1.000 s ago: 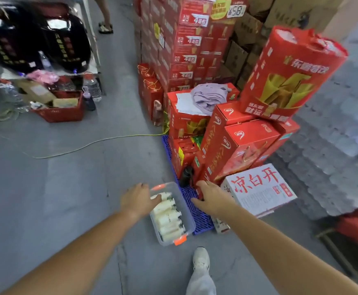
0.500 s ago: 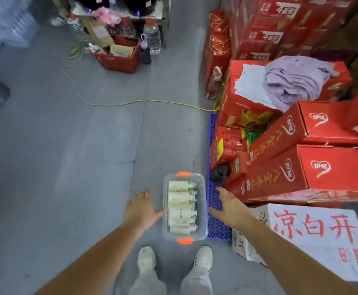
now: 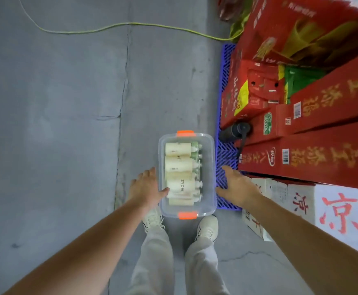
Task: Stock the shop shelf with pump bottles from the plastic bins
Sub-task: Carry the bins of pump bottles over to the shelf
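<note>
Lying on their sides in a row, cream pump bottles (image 3: 179,165) fill a clear plastic bin (image 3: 211,167) with an orange latch (image 3: 186,133) at each end; a few pale green bottles (image 3: 195,151) show along its right wall. The bin is over the grey concrete floor (image 3: 67,124), just ahead of a pair of white shoes (image 3: 207,227) and beside the left edge of a blue plastic pallet (image 3: 226,150); whether it rests on the floor cannot be told. The left hand (image 3: 147,188) lies flat along the bin's left wall, fingers straight, thumb on the rim. The right hand (image 3: 238,188) is spread, fingers straight, just beside the right wall; contact is unclear. Red cartons (image 3: 301,162) and a black bottle (image 3: 235,130) stand on the pallet.
</note>
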{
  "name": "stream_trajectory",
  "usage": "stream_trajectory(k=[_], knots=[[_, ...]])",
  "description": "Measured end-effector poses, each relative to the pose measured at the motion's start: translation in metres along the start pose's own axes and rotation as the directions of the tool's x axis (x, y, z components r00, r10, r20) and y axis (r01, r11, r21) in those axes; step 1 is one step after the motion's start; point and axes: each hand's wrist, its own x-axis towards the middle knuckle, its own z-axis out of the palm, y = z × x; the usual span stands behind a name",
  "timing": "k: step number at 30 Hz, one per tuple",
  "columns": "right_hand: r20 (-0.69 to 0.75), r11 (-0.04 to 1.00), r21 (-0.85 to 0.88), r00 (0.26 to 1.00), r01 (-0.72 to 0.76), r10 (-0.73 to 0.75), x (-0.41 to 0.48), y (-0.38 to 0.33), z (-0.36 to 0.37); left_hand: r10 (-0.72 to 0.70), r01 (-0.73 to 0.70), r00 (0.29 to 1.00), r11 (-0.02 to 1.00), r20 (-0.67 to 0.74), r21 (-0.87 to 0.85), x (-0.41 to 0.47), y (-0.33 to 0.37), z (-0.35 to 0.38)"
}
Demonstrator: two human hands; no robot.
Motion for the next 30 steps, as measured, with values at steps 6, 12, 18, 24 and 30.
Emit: stream_trajectory(k=[6,12,18,24,30], knots=[[0.044,0.991,0.122,0.998,-0.059,0.054,0.067,0.017,0.042,-0.046,0.046,0.996,0.999,0.074,0.002,0.049,-0.001,0.046],[0.089,0.988,0.124,0.993,-0.087,0.077,0.124,0.048,0.083,-0.062,0.059,0.997,0.996,0.051,0.069,0.097,-0.009,0.09],[0.095,0.979,0.112,0.983,-0.17,0.159,0.183,0.073,0.12,-0.098,0.094,0.994,0.993,0.044,0.074,0.145,-0.025,0.138],[0.12,0.965,0.141,0.972,-0.219,0.203,0.214,0.085,0.148,-0.138,0.143,0.989,0.985,0.056,-0.097,0.17,-0.03,0.178],[0.087,0.94,0.235,0.969,-0.247,0.233,0.23,0.089,0.164,-0.13,0.15,0.989,0.843,0.075,-0.517,0.181,-0.029,0.192]])
